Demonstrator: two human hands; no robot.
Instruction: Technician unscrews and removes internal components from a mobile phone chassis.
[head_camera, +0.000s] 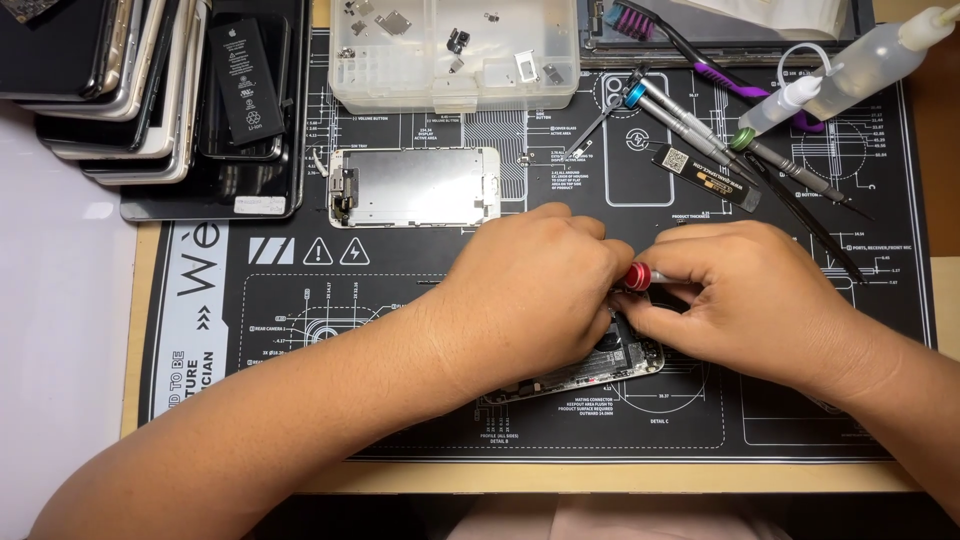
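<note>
Surface: black repair mat (400, 420) on a wooden bench (620, 478).
Right hand (745, 300): grip closed on a red-capped screwdriver (640, 276).
Left hand (530, 290): just beside the right, fingers curled over the opened phone (600, 365); whether its grip holds anything cannot be told.
Opened phone: directly beneath both hands.
Beyond the hands: detached screen panel (415, 187), clear parts box (450, 55).

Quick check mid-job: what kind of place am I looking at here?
Likely a phone repair bench: an opened phone on a printed work mat, precision screwdrivers, a parts tray, stacked phones.
</note>
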